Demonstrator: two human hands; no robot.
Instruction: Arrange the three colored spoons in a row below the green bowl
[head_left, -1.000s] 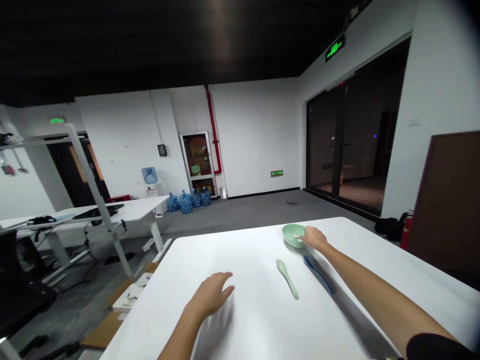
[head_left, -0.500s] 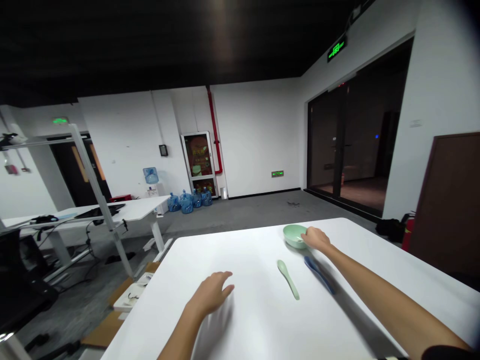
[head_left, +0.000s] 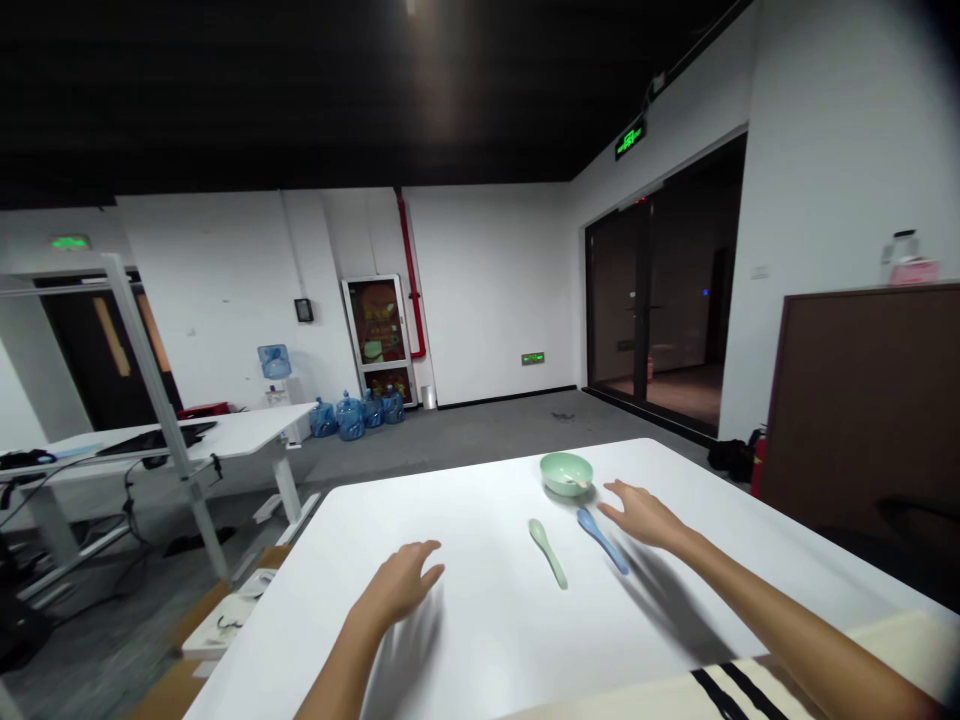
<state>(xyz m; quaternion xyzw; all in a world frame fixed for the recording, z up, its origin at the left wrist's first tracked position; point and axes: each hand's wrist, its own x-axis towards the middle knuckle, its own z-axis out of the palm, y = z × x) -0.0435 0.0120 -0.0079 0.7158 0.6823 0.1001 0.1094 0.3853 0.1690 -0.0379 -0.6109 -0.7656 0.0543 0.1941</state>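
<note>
Toward the far edge of the white table (head_left: 465, 530) stands a green bowl (head_left: 555, 483). A small pale utensil (head_left: 576, 481), perhaps a spoon, lies inside it. Just right of the bowl, apart from it, hovers my right hand (head_left: 643, 512), fingers spread and holding nothing. In front of the bowl a light green spoon (head_left: 548, 553) and a blue spoon (head_left: 602, 541) lie side by side on the tabletop. My left hand (head_left: 405, 580) is held over the table's left part, empty, with thumb and fingers apart.
Cream cloth with black stripes (head_left: 720, 690) shows at the bottom edge. Left of the table are cardboard and a white tray (head_left: 225, 622) lower down. Another desk (head_left: 262, 420) stands farther left, with blue water bottles (head_left: 351, 415) behind. A brown cabinet (head_left: 862, 400) is at right.
My right hand has let go at the bowl's right side and drawn back toward me, opening. The pale utensil rests in the bowl. The view has turned right; my left hand stays open.
</note>
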